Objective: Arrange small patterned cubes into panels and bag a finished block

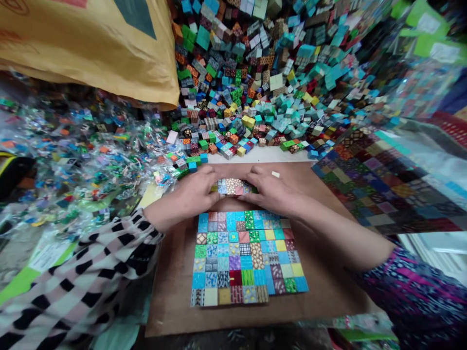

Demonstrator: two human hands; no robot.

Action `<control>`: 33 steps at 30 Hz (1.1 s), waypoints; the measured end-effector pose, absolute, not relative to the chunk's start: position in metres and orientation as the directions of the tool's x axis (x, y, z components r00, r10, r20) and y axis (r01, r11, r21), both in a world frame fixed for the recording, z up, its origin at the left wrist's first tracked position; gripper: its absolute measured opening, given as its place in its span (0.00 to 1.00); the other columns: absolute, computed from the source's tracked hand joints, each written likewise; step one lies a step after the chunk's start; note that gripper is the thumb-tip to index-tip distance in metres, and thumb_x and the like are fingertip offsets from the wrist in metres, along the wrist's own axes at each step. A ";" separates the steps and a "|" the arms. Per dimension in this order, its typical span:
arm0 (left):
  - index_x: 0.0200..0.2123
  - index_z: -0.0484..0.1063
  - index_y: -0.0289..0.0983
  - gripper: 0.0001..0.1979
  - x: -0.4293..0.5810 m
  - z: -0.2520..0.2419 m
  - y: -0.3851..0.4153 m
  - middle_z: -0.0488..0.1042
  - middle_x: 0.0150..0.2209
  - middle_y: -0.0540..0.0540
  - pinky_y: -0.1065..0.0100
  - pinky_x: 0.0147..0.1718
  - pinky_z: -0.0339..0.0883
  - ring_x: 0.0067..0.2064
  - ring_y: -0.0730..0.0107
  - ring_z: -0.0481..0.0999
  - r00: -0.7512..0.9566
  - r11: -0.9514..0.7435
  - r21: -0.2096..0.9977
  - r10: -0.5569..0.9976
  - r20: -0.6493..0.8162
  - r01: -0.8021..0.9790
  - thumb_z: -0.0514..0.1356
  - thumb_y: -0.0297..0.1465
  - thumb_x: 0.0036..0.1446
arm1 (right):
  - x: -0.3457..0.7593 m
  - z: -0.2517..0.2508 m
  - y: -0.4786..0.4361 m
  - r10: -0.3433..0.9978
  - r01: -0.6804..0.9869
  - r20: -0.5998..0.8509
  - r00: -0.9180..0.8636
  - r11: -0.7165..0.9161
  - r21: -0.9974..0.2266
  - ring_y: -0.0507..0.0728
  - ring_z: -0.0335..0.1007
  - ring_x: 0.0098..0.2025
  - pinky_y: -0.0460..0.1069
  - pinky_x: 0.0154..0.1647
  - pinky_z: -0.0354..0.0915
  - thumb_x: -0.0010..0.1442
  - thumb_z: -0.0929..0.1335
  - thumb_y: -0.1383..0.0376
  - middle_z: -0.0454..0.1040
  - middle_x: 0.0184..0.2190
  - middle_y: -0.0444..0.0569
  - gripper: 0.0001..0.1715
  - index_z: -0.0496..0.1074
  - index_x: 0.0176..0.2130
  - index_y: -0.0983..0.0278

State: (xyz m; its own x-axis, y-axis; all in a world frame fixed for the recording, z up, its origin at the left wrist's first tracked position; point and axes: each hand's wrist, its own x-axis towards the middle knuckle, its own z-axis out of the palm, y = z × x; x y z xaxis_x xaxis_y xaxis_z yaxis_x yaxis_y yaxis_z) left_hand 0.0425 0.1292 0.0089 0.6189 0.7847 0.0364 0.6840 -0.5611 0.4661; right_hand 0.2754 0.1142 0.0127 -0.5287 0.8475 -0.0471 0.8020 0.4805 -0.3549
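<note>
Between my two hands is a short row of small patterned blocks [233, 186], just beyond a flat mosaic of patterned square blocks [241, 257]. My left hand [195, 192] is closed on the row's left end, and my right hand [270, 192] on its right end, fingers behind and thumbs at the near side. The mosaic lies on a brown board [175, 301]; its near edge is stepped, with the lower right part shorter. The row's ends are hidden by my fingers.
A heap of loose cubes [255, 82] spreads beyond the board. Plastic-wrapped pieces [83, 155] lie at left under a yellow bag [109, 53]. A wrapped block panel [375, 184] stands at right. One small cream piece [276, 174] lies near my right hand.
</note>
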 end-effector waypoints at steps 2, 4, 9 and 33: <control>0.51 0.72 0.31 0.19 0.042 0.016 0.123 0.69 0.47 0.37 0.57 0.48 0.66 0.49 0.55 0.70 0.647 -0.597 0.433 0.761 0.039 0.675 0.58 0.33 0.58 | 0.273 0.022 0.108 0.853 0.805 -0.060 -0.518 0.462 -0.373 0.61 0.67 0.44 0.56 0.44 0.63 0.67 0.64 0.55 0.70 0.45 0.57 0.19 0.72 0.48 0.65; 0.53 0.71 0.32 0.21 0.042 0.021 0.117 0.70 0.47 0.37 0.56 0.48 0.66 0.50 0.54 0.70 0.655 -0.613 0.421 0.754 0.058 0.668 0.58 0.34 0.59 | 0.271 0.028 0.101 0.852 0.803 -0.077 -0.518 0.453 -0.387 0.61 0.67 0.42 0.55 0.43 0.63 0.67 0.65 0.56 0.70 0.43 0.56 0.18 0.73 0.47 0.66; 0.51 0.74 0.35 0.20 0.044 0.033 0.097 0.74 0.43 0.40 0.57 0.47 0.67 0.47 0.55 0.72 0.607 -0.562 0.427 0.794 0.041 0.708 0.60 0.36 0.56 | 0.269 0.035 0.085 0.827 0.781 -0.049 -0.561 0.508 -0.365 0.59 0.66 0.41 0.53 0.42 0.62 0.64 0.67 0.56 0.71 0.41 0.54 0.15 0.74 0.44 0.65; 0.57 0.69 0.38 0.21 0.023 0.020 0.065 0.73 0.58 0.41 0.52 0.60 0.62 0.61 0.59 0.69 0.515 -0.381 0.601 0.855 -0.060 0.703 0.50 0.31 0.63 | 0.264 0.027 0.056 0.803 0.747 -0.116 -0.584 0.476 -0.464 0.56 0.68 0.37 0.50 0.39 0.65 0.66 0.57 0.71 0.70 0.38 0.54 0.21 0.74 0.49 0.63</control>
